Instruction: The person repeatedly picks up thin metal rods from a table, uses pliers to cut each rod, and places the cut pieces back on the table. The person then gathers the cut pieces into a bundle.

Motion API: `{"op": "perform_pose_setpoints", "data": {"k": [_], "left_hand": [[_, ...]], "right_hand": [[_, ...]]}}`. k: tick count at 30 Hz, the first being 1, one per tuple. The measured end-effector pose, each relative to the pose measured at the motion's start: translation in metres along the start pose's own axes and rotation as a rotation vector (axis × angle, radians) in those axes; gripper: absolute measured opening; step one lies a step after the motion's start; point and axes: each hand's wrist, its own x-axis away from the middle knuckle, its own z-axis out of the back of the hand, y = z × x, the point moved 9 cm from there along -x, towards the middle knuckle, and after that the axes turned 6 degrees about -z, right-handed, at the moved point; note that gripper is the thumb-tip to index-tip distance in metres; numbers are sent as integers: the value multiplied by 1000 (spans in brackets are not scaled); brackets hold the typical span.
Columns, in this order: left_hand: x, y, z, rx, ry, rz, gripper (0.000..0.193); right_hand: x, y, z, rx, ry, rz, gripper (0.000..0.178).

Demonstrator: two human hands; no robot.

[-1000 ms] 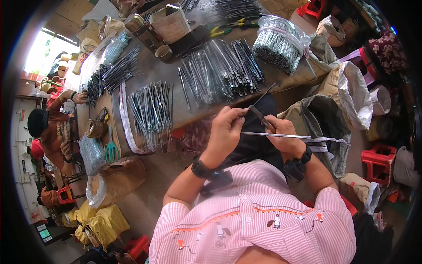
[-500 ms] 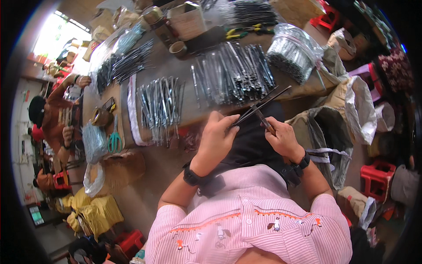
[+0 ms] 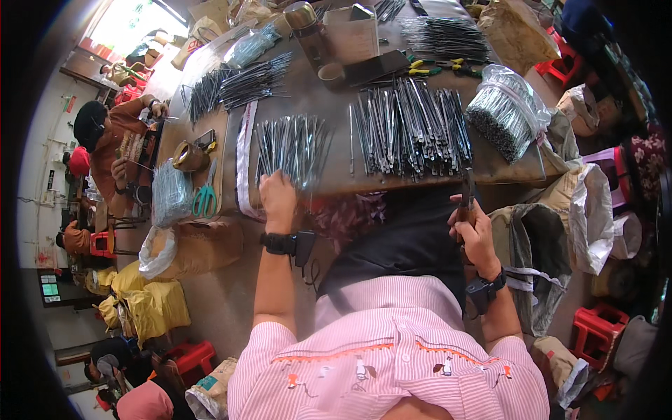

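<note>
On the near left part of the table, my left hand (image 3: 278,199) is at the near ends of a small spread of thin metal strips (image 3: 294,143). Its fingers are curled on the strips, and their tips are partly hidden. Some strips beside the hand are blurred. My right hand (image 3: 474,227) is near my lap, off the table's edge, closed around pliers (image 3: 467,185) with a brown handle and a dark metal head pointing up. Beyond it, a larger row of metal strips (image 3: 413,133) lies side by side.
A plastic-wrapped bundle of strips (image 3: 507,115) sits on the right. Farther back are pliers with yellow-green handles (image 3: 427,68), a tape roll (image 3: 331,73) and a thermos (image 3: 308,31). Teal scissors (image 3: 205,199) lie left. A co-worker (image 3: 115,143) sits far left. An open sack (image 3: 535,259) stands right.
My left hand has moved left from above my lap to the smaller spread of strips. My right hand has shifted right with the pliers; the crossed strips are gone from between the hands.
</note>
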Motion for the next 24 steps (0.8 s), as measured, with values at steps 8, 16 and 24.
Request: {"op": "perform_pose_setpoints", "data": {"k": [8, 16, 24], "left_hand": [[4, 67, -23, 98, -3, -109, 43], [-23, 104, -86, 276, -225, -163, 35], [5, 67, -104, 1547, -582, 543, 30]], "right_hand": [[5, -5, 1, -299, -43, -89, 33], [-2, 13, 40, -461, 44, -61, 22], [-38, 52, 127, -1098, 202, 6, 24]]}}
